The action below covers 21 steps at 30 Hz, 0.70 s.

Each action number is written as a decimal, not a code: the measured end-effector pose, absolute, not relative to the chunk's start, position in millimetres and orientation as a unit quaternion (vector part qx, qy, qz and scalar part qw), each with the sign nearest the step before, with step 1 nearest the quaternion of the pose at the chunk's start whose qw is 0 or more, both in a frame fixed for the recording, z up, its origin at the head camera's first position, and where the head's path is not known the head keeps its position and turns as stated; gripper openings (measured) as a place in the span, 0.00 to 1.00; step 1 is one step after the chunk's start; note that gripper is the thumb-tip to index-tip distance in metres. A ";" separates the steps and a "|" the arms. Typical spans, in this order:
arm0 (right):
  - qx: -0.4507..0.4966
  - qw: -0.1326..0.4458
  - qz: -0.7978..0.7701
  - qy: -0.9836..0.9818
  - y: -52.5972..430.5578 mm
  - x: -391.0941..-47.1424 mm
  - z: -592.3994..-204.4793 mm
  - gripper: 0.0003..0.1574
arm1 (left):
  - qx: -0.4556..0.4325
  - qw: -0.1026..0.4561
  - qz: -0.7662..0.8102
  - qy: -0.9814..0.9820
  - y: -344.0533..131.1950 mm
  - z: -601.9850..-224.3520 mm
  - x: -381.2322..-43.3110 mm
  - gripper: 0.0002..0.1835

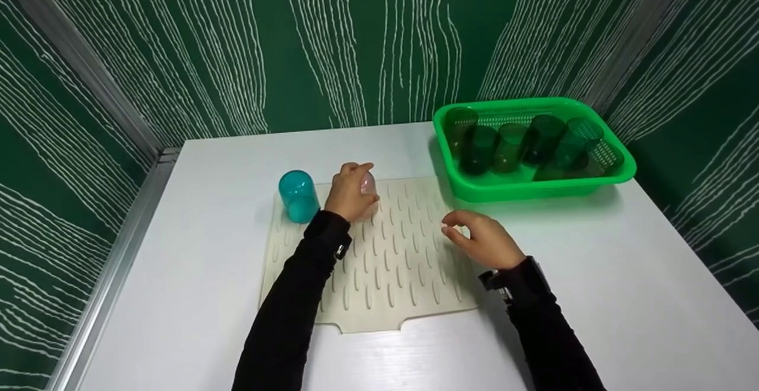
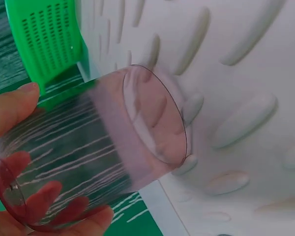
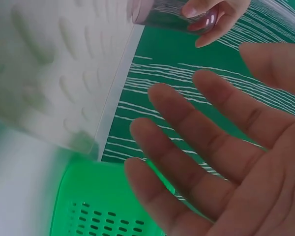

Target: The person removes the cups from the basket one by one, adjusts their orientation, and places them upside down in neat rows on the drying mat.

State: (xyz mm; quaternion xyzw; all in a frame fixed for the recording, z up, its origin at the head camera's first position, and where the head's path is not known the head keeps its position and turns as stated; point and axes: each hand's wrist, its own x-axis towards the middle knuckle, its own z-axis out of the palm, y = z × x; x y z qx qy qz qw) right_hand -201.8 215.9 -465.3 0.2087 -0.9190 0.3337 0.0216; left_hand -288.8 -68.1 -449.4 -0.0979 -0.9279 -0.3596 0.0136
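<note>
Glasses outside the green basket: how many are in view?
2. A blue glass stands at the far left corner of the mat; a pink glass is in the left hand, just right of it.

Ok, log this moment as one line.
left hand: holds pink cup, mouth toward mat | right hand: holds nothing | blue cup: upside down on mat | green basket: tinted cups inside

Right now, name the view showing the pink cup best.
Left wrist: the pink cup appears large, its rim visible. The head view shows it partly behind the left hand; the right wrist view catches it small at the top edge.
</note>
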 end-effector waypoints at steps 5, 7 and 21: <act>0.204 0.029 0.318 -0.926 216.5 -201.4 -466.7 0.17 | -0.103 0.002 -0.346 -0.932 -65.9 -450.9 -290.1 0.39; 0.202 0.022 0.317 -0.927 217.3 -201.3 -466.6 0.18 | -0.106 -0.001 -0.341 -0.934 -65.1 -452.1 -290.3 0.39; 0.206 0.009 0.321 -0.924 217.3 -201.0 -465.8 0.16 | -0.092 -0.008 -0.331 -0.939 -61.5 -453.6 -287.0 0.44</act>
